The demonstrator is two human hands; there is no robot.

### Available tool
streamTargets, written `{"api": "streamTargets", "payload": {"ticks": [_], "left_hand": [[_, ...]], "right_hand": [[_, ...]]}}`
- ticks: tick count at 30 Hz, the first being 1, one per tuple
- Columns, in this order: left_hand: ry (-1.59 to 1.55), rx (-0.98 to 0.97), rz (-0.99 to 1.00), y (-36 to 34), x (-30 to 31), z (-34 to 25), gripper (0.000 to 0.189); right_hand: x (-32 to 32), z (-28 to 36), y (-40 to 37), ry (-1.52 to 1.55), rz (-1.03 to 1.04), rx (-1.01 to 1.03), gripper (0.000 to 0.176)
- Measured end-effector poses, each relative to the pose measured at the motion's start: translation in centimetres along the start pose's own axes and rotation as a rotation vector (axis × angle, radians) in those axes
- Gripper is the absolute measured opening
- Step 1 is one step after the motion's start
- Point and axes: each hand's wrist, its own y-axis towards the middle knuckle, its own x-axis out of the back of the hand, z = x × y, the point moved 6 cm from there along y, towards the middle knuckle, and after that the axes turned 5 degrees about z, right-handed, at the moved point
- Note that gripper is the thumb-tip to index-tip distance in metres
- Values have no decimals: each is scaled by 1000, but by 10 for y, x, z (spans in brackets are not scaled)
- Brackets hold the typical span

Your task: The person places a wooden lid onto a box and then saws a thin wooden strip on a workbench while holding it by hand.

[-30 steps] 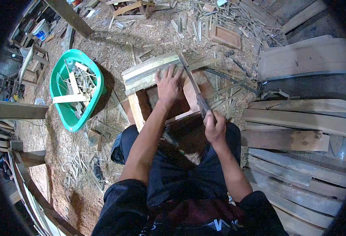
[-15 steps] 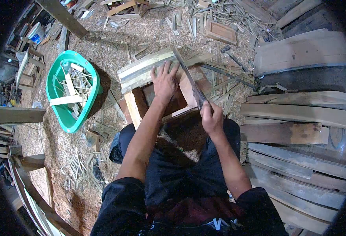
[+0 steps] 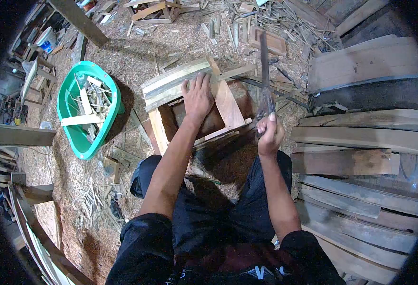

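The left hand lies spread flat on pale curved wooden slats. The right hand grips a long dark metal blade.

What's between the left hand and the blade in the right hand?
In the head view, a pale wooden board lies between the left hand and the blade, which the right hand grips.

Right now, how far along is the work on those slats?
Done: offcuts lie in the green basin. In hand: the left hand pins pale slats on the wooden stand; the right hand holds the long blade clear of them. Left: probably more cuts, as the slats look whole.
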Motion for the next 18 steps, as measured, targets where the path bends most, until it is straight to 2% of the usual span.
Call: {"api": "streamTargets", "payload": {"ticks": [6, 9, 11, 14, 18], "left_hand": [[-216, -10, 1, 7, 12, 4, 27], [-163, 27, 60, 13, 22, -3, 26], [-117, -41, 97, 10, 15, 3, 30], [-251, -64, 97, 17, 60, 0, 31], [-485, 35, 10, 10, 195, -29, 30]], "right_hand": [[1, -21, -12, 3, -3, -38, 36], [-9, 2, -16, -76, 20, 2, 34], [-19, 29, -18, -217, 24, 57, 35], [-34, 91, -23, -309, 3, 113, 31], [-51, 190, -20, -343, -48, 50, 21]]}}
